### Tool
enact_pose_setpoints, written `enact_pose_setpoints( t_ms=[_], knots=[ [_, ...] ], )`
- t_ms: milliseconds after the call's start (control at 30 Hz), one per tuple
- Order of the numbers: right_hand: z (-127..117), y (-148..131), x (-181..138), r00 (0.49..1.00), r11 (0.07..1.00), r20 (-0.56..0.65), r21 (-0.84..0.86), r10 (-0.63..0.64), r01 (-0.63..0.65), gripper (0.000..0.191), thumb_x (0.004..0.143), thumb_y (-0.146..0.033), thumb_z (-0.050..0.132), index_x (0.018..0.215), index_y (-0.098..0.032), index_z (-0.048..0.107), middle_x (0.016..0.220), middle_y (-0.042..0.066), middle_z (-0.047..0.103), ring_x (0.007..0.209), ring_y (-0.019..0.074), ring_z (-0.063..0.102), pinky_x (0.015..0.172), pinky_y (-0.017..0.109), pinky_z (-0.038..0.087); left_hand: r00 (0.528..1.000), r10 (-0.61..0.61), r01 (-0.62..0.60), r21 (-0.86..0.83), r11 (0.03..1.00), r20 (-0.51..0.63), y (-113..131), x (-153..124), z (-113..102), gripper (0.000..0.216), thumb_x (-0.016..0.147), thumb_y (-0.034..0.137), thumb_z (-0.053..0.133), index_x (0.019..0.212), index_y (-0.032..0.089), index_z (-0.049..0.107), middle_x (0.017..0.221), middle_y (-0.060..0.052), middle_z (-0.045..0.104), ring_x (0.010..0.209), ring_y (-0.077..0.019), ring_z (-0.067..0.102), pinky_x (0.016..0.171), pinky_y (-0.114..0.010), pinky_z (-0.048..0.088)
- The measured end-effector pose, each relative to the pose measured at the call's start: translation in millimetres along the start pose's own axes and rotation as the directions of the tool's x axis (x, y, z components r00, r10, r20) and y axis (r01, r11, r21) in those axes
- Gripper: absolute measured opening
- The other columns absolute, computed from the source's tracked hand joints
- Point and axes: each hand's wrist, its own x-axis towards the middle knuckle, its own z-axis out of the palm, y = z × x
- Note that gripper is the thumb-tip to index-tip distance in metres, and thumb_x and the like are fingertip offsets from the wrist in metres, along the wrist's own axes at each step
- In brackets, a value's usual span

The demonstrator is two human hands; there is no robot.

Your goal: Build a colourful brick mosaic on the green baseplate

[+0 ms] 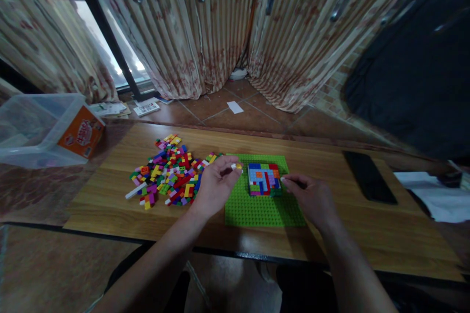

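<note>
Bricks in red, blue, green, orange and other colours form a low, squarish block (263, 179), which sits on the upper middle part of a green studded baseplate (242, 212). The baseplate lies on a wooden surface (326, 161) in front of me, between my two hands.

My left hand (216, 187), palm turned partly up, reaches over the baseplate's left edge, its thumb and fingers pinching a small white-and-yellow piece (237, 167); I cannot tell if that is one brick or two. My right hand (312, 199) is at the block's right side, thumb and fingertips closed on what looks like a tiny pale brick (282, 179). The fingertips are right by the block's edge; whether they touch it, I cannot tell.

Loose bricks (172, 176) lie heaped to the left, partly behind my left hand. A dark phone (369, 177) rests to the right.

I judge each brick to be very light, hard and stiff, with smooth sides that could slip or flick away if squeezed off-centre. Opposite side walls are the best hold, leaving studs and underside free. The block should feel rigid yet able to split at its seams, so I would steady it low, by its outer walls. The baseplate is probably thin and a little bendy, best held flat at its rim.
</note>
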Motion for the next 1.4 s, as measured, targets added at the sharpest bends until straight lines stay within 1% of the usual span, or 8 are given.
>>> enact_pose_setpoints(
  t_ms=[167,333,533,767,900,1000,1167,1400],
  knots=[
    [1.7,-0.2,2.5,0.999,0.998,0.012,0.038,0.046,-0.046,0.032,0.074,-0.047,0.067,0.083,-0.018,0.077,0.072,0.006,0.074,0.065,0.0207,0.065,0.064,0.034,0.047,1.0,-0.005,0.005,0.006,1.0,0.001,-0.7,-0.6,-0.9,0.025,0.077,0.023,0.068,0.1,0.015,0.065,0.089,-0.004,0.074,0.077,-0.0138,0.067,0.07,-0.024,0.05],
    [1.4,-0.1,2.2,0.997,0.998,0.045,0.026,0.057,-0.058,0.032,0.074,-0.048,0.068,0.082,-0.018,0.077,0.072,0.006,0.073,0.064,0.0207,0.064,0.062,0.034,0.045,1.0,0.005,-0.005,0.008,1.0,0.014,1.3,-2.9,-0.6,0.024,0.078,0.023,0.067,0.101,0.015,0.064,0.09,-0.005,0.074,0.078,-0.0145,0.067,0.071,-0.025,0.051],
    [3.0,1.0,5.0,0.996,0.997,0.036,0.023,0.077,-0.077,0.033,0.07,-0.049,0.07,0.079,-0.018,0.077,0.066,0.005,0.071,0.061,0.0201,0.063,0.06,0.033,0.043,0.999,0.03,-0.031,0.045,0.999,0.022,0.4,-3.6,-1.7,0.024,0.079,0.024,0.066,0.101,0.016,0.065,0.093,-0.005,0.074,0.081,-0.0152,0.068,0.075,-0.026,0.052],
    [6.7,-2.0,8.1,0.988,0.972,0.035,0.18,0.148,-0.152,0.035,0.062,-0.05,0.076,0.073,-0.017,0.075,0.059,0.004,0.068,0.052,0.0163,0.058,0.052,0.029,0.041,0.999,0.046,-0.047,0.047,0.998,0.029,-4.5,-3.0,-1.9,0.024,0.08,0.024,0.065,0.103,0.017,0.065,0.092,-0.005,0.074,0.082,-0.0167,0.069,0.076,-0.029,0.054],
    [4.4,-2.8,9.2,0.984,0.973,0.076,0.16,0.158,-0.169,0.04,0.059,-0.054,0.077,0.074,-0.017,0.076,0.056,0.003,0.066,0.052,0.0159,0.057,0.052,0.029,0.041,0.999,0.041,-0.042,0.042,0.998,0.033,-3.0,-3.5,-2.2,0.024,0.079,0.025,0.066,0.102,0.017,0.065,0.092,-0.005,0.074,0.082,-0.0163,0.069,0.077,-0.03,0.054],
    [1.8,-2.0,10.6,0.982,0.975,0.106,0.143,0.158,-0.172,0.046,0.062,-0.061,0.074,0.075,-0.017,0.076,0.057,0.004,0.067,0.053,0.0153,0.057,0.053,0.029,0.041,0.999,0.041,-0.043,0.059,0.997,0.035,-1.4,-3.8,-2.4,0.023,0.079,0.024,0.066,0.101,0.018,0.065,0.092,-0.004,0.074,0.081,-0.016,0.068,0.078,-0.03,0.054],
    [1.7,1.3,13.4,0.983,0.97,0.098,0.17,0.157,-0.172,0.055,0.064,-0.071,0.068,0.067,-0.016,0.072,0.064,0.007,0.07,0.053,0.0152,0.058,0.051,0.028,0.041,0.999,0.037,-0.038,0.042,0.998,0.024,0.0,-4.0,-1.6,0.023,0.079,0.022,0.065,0.101,0.017,0.065,0.093,-0.005,0.074,0.082,-0.0159,0.068,0.079,-0.029,0.054],
    [6.9,1.1,12.2,0.991,0.991,0.092,0.086,0.093,-0.101,0.042,0.074,-0.058,0.065,0.073,-0.017,0.075,0.058,0.004,0.067,0.052,0.0159,0.058,0.05,0.028,0.04,0.999,0.017,-0.019,0.035,0.999,0.036,1.1,-4.2,-1.6,0.023,0.078,0.02,0.065,0.1,0.017,0.065,0.093,-0.005,0.074,0.085,-0.017,0.069,0.078,-0.029,0.054]
  ],
)
